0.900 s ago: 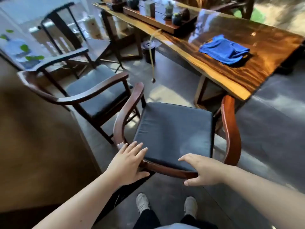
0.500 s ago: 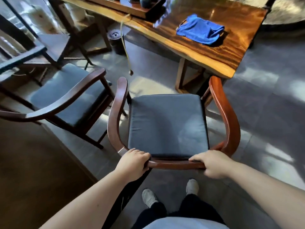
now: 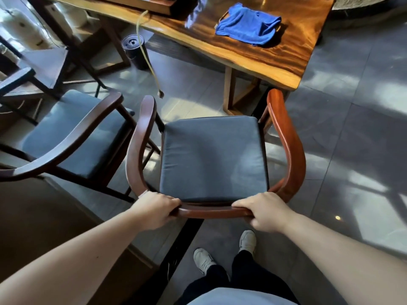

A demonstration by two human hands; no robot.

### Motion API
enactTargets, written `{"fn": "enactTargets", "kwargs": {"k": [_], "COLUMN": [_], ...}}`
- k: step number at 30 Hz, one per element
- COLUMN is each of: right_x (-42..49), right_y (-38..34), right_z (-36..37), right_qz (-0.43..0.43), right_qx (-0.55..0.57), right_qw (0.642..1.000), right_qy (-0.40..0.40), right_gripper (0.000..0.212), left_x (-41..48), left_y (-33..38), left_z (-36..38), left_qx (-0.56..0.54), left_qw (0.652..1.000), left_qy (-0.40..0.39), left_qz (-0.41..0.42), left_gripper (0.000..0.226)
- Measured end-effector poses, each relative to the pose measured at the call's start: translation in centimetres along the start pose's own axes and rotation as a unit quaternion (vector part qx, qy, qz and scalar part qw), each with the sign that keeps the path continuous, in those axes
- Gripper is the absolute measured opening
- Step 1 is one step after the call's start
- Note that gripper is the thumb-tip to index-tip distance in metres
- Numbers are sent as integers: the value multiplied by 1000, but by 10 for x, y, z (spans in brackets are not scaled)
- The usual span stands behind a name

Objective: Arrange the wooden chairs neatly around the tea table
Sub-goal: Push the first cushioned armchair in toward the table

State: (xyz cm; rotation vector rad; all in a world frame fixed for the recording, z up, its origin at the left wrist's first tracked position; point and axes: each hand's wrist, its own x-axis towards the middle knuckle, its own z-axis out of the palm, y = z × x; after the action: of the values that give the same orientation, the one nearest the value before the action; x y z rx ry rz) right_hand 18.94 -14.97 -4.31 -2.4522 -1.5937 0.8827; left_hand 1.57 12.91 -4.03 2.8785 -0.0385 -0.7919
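A wooden armchair (image 3: 290,146) with a dark blue seat cushion stands right in front of me, facing the tea table (image 3: 259,56). My left hand (image 3: 154,209) grips the left end of its curved back rail, and my right hand (image 3: 264,211) grips the right end. The chair's front is close to the table's near corner and leg. A second wooden armchair (image 3: 72,137) with the same cushion stands to its left, angled away. A darker chair (image 3: 44,62) stands further back on the left.
A blue cloth (image 3: 248,24) lies on the table. A black cylindrical bin (image 3: 135,50) sits on the floor under the table edge, with a thin tube (image 3: 149,62) hanging down beside it. A low brown platform (image 3: 33,216) borders the left. Grey tiled floor lies to the right.
My hands went from resting flat on the back rail to closing around it. The chair now sits squarer to the table and the view has tilted further down.
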Motion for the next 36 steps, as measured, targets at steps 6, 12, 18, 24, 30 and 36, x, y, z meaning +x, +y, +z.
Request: {"fn": "enactTargets", "kwargs": {"k": [6,12,18,24,30,36], "right_x": [50,92,114,113,87,108], "right_y": [-40,-65,-80,-71,6,100], "right_z": [1,-2,-8,-16,-30,-48], "right_qz": [26,48,61,27,-17,-82], "right_qx": [25,49,59,103,60,-225], "right_qw": [999,995,994,994,990,947], "right_qy": [40,69,73,31,-130,-216], "right_gripper": [46,36,32,47,86,51], "left_x": [3,11,13,4,13,76], "left_y": [-68,-120,-146,-119,-14,62], "left_z": [-18,-36,-40,-42,-39,-43], "left_qx": [29,18,-17,-7,2,25], "left_qw": [999,998,993,985,983,990], "left_qy": [23,46,112,165,184,123], "left_qz": [-26,-31,-27,-47,4,-59], "left_gripper": [27,24,24,31,40,30]}}
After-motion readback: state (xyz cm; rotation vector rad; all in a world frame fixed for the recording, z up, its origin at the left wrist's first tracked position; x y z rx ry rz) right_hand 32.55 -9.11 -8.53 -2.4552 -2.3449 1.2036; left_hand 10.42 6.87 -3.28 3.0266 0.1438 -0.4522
